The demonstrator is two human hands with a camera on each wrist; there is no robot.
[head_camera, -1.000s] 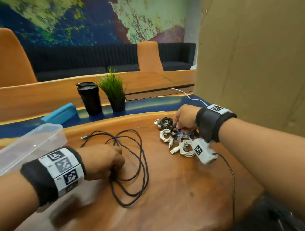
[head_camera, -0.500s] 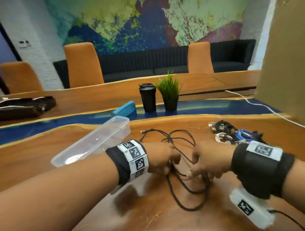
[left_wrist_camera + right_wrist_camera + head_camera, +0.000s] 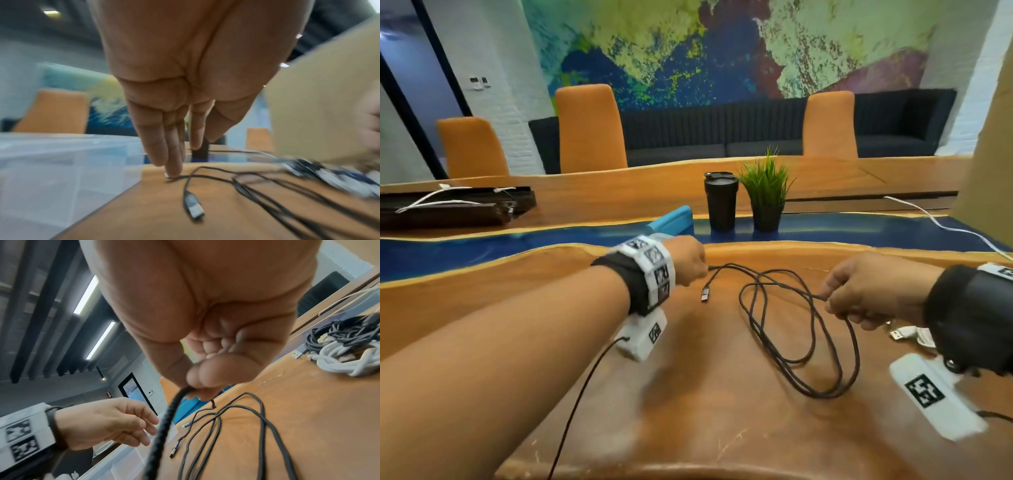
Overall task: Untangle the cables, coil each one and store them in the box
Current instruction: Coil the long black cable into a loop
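Note:
A long black braided cable (image 3: pixel 808 346) lies in loose loops on the wooden table (image 3: pixel 722 428). My right hand (image 3: pixel 828 303) pinches one strand between thumb and forefinger, lifted just off the wood, as the right wrist view shows (image 3: pixel 191 390). My left hand (image 3: pixel 697 267) reaches to the cable's far left end with straight fingers (image 3: pixel 172 168) over the small plug (image 3: pixel 167 176); whether they touch it I cannot tell. The USB plug (image 3: pixel 193 209) lies free beside it. The clear plastic box (image 3: pixel 61 170) stands just left of that hand.
A tangle of white and black cables (image 3: pixel 339 352) sits at the right, behind my right wrist. Beyond the cable stand a black tumbler (image 3: pixel 720 202), a potted plant (image 3: pixel 767 192) and a blue object (image 3: pixel 671 219). A cardboard sheet (image 3: pixel 989 137) rises at far right.
My hands were together on the black cable and have parted. The left let go and went out to the cable's far end; the right drew a strand to the right.

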